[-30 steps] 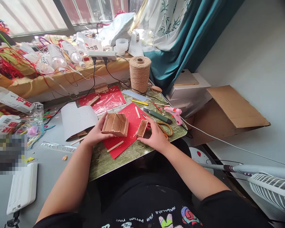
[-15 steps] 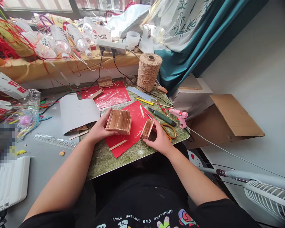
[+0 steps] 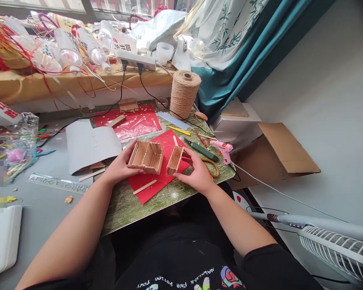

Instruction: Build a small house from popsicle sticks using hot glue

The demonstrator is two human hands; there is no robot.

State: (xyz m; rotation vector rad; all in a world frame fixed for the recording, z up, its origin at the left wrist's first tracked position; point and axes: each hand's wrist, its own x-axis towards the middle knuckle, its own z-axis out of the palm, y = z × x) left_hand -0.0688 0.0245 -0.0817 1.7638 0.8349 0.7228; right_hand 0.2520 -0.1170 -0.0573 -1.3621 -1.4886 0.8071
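My left hand [image 3: 123, 163] grips a wooden box made of craft sticks [image 3: 153, 165], split by a divider into two compartments, its open side facing me. In my right hand [image 3: 196, 171] is a smaller craft-stick box [image 3: 174, 160], pinched between thumb and fingers. The two boxes are close together with a small gap between them. Beneath them lies a red sheet [image 3: 166, 183], with a loose craft stick [image 3: 144, 187] on its near part. Orange-handled scissors [image 3: 214, 167] lie partly hidden behind my right hand.
A pink glue gun [image 3: 222, 148], a green utility knife [image 3: 203, 150] and a yellow pen [image 3: 179, 131] lie right of the sheet. Behind stands a twine spool [image 3: 185, 94]. Glue sticks [image 3: 173, 120] lie before it. A clear ruler [image 3: 59, 183] is at left.
My right hand has brought the small box left, closer to the two-compartment box, and turned it more upright. The camera view has shifted slightly.
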